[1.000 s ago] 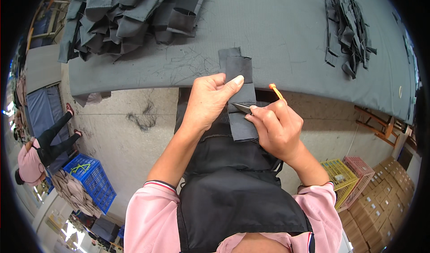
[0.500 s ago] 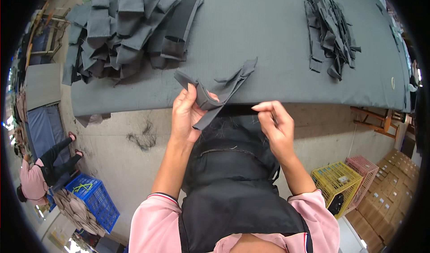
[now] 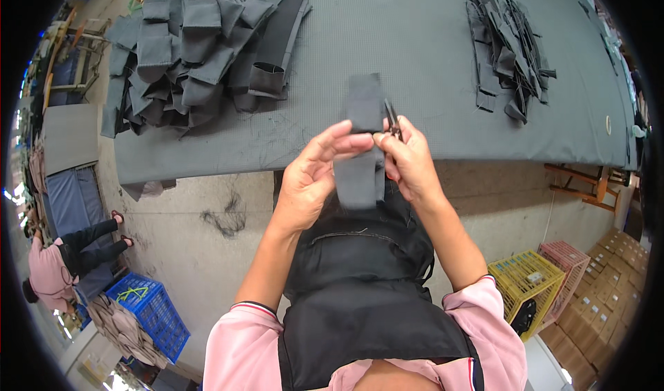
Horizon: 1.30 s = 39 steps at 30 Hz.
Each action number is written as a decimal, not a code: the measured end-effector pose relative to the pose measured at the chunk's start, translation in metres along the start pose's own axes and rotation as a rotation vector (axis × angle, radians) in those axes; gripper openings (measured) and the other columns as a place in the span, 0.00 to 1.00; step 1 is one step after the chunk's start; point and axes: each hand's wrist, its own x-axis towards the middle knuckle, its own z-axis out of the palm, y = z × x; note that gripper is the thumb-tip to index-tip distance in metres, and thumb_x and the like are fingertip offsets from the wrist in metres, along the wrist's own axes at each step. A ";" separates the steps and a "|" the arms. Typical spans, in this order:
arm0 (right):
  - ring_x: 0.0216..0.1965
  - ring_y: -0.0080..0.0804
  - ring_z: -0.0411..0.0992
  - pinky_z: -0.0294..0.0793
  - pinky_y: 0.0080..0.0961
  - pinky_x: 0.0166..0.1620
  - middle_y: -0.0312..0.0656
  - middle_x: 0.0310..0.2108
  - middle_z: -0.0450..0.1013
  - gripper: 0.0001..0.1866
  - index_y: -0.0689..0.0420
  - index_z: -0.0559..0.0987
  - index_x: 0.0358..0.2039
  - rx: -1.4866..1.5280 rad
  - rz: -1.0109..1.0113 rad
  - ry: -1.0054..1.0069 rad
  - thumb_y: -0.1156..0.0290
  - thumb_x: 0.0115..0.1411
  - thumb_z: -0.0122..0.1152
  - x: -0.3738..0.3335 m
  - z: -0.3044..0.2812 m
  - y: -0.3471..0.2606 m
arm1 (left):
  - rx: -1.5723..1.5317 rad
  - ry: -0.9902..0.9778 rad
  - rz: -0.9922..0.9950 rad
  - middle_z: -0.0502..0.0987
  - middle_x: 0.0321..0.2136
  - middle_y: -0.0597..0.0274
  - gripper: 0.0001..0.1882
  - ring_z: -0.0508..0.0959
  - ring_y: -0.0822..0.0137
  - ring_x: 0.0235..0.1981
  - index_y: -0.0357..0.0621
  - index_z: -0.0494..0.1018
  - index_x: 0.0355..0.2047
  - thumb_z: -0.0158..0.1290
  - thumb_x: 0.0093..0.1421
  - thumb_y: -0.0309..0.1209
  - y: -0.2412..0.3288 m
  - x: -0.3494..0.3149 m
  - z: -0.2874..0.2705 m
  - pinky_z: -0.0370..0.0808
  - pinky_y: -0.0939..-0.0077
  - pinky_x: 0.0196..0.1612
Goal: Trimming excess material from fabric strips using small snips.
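Observation:
A dark grey fabric strip (image 3: 358,178) hangs folded between my two hands, near the table's front edge, its upper end (image 3: 365,102) standing over the table. My left hand (image 3: 309,178) grips it from the left, fingers reaching across its middle and partly hidden by the cloth. Small dark thread snips (image 3: 393,120) poke up out of my right hand (image 3: 412,160), blades pointing away from me. The thumb and fingertips of that hand meet the strip's right edge. Motion blurs the lower part of the cloth.
A large heap of grey fabric pieces (image 3: 187,52) lies at the table's far left, a smaller bundle of strips (image 3: 508,52) at right. Crates, blue (image 3: 155,315) and yellow (image 3: 523,284), stand on the floor beside cartons (image 3: 602,301). At left is another person (image 3: 59,270).
The strip has been turned upright and moved right, between both hands. My right hand has come up and inward to meet it, and the snips now show there.

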 end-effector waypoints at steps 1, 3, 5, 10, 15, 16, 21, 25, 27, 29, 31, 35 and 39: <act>0.10 0.12 0.54 0.52 0.13 0.13 0.31 0.19 0.64 0.07 0.59 0.67 0.32 0.031 0.025 0.012 0.74 0.57 0.56 0.001 -0.001 -0.006 | -0.005 0.029 0.037 0.70 0.51 0.51 0.27 0.71 0.62 0.53 0.37 0.58 0.59 0.42 0.59 0.14 0.002 0.002 0.002 0.70 0.74 0.52; 0.11 0.12 0.53 0.51 0.12 0.14 0.30 0.20 0.63 0.07 0.58 0.67 0.32 0.027 -0.042 0.096 0.75 0.57 0.56 0.006 -0.003 -0.011 | -0.052 0.142 0.062 0.70 0.51 0.45 0.27 0.72 0.54 0.54 0.35 0.59 0.58 0.41 0.56 0.12 0.008 0.001 0.000 0.70 0.75 0.53; 0.10 0.12 0.53 0.52 0.13 0.13 0.29 0.20 0.63 0.07 0.57 0.67 0.33 0.070 -0.070 0.092 0.75 0.57 0.56 0.005 -0.002 -0.014 | 0.058 0.334 0.022 0.73 0.48 0.49 0.22 0.74 0.61 0.50 0.36 0.64 0.55 0.42 0.58 0.14 0.008 -0.006 -0.016 0.68 0.76 0.51; 0.22 0.10 0.60 0.60 0.11 0.25 0.30 0.28 0.68 0.11 0.62 0.69 0.42 -0.103 -0.135 -0.028 0.77 0.59 0.54 0.018 0.001 -0.021 | 0.335 0.460 0.164 0.74 0.44 0.59 0.12 0.73 0.70 0.47 0.35 0.70 0.47 0.45 0.63 0.22 0.013 -0.008 -0.006 0.67 0.77 0.52; 0.28 0.16 0.67 0.67 0.17 0.31 0.38 0.35 0.71 0.18 0.66 0.67 0.49 -0.155 -0.279 -0.070 0.71 0.62 0.55 0.026 0.050 -0.045 | 0.756 0.530 0.617 0.67 0.53 0.50 0.15 0.67 0.59 0.55 0.36 0.69 0.48 0.47 0.62 0.27 0.042 -0.011 0.003 0.61 0.67 0.58; 0.24 0.19 0.66 0.66 0.20 0.30 0.39 0.33 0.71 0.23 0.66 0.66 0.53 -0.264 -0.244 -0.113 0.65 0.63 0.54 0.031 0.065 -0.059 | 0.844 0.562 0.748 0.64 0.55 0.48 0.15 0.65 0.56 0.57 0.37 0.69 0.49 0.47 0.62 0.28 0.051 -0.010 0.004 0.60 0.65 0.59; 0.35 0.23 0.75 0.68 0.15 0.27 0.41 0.50 0.69 0.27 0.63 0.63 0.57 -0.223 -0.394 -0.163 0.56 0.66 0.47 0.074 0.069 -0.061 | 1.470 0.445 0.951 0.60 0.59 0.46 0.18 0.59 0.47 0.61 0.45 0.69 0.51 0.49 0.61 0.35 0.084 0.028 0.012 0.52 0.49 0.61; 0.34 0.22 0.75 0.73 0.18 0.29 0.43 0.38 0.74 0.15 0.63 0.70 0.46 -0.220 -0.359 -0.189 0.65 0.66 0.47 0.067 0.030 -0.052 | 2.002 0.268 0.607 0.58 0.62 0.56 0.23 0.51 0.51 0.65 0.56 0.71 0.51 0.58 0.53 0.37 0.084 0.072 -0.002 0.41 0.41 0.63; 0.34 0.21 0.73 0.76 0.21 0.31 0.40 0.33 0.72 0.12 0.62 0.72 0.44 -0.231 -0.337 -0.038 0.68 0.65 0.48 0.052 -0.007 -0.068 | 2.059 0.214 0.530 0.56 0.62 0.55 0.26 0.49 0.51 0.66 0.59 0.71 0.51 0.60 0.50 0.37 0.074 0.093 -0.018 0.40 0.39 0.62; 0.26 0.17 0.66 0.79 0.22 0.31 0.32 0.27 0.66 0.07 0.58 0.76 0.38 -0.361 -0.364 0.266 0.72 0.62 0.51 0.033 -0.040 -0.099 | 2.077 0.199 0.463 0.56 0.62 0.54 0.27 0.49 0.52 0.66 0.62 0.70 0.52 0.60 0.50 0.36 0.064 0.103 -0.025 0.40 0.38 0.63; 0.25 0.18 0.62 0.72 0.18 0.31 0.31 0.27 0.65 0.05 0.57 0.80 0.32 -0.817 -0.752 0.543 0.74 0.57 0.57 0.041 -0.100 -0.114 | 2.110 0.268 0.417 0.56 0.62 0.57 0.28 0.50 0.55 0.66 0.65 0.65 0.56 0.56 0.54 0.34 0.057 0.108 -0.034 0.40 0.38 0.63; 0.41 0.41 0.74 0.73 0.34 0.44 0.46 0.40 0.72 0.15 0.57 0.79 0.39 -1.140 -0.694 0.842 0.71 0.48 0.66 0.060 -0.172 -0.154 | 2.115 0.322 0.393 0.57 0.62 0.57 0.28 0.49 0.55 0.66 0.66 0.65 0.56 0.54 0.54 0.34 0.053 0.107 -0.042 0.42 0.39 0.63; 0.46 0.42 0.72 0.72 0.35 0.48 0.46 0.45 0.71 0.25 0.57 0.77 0.45 -1.356 -0.465 0.744 0.64 0.45 0.69 0.084 -0.223 -0.164 | 2.126 0.302 0.410 0.56 0.62 0.55 0.27 0.48 0.52 0.66 0.67 0.66 0.55 0.56 0.53 0.34 0.042 0.114 -0.052 0.42 0.38 0.63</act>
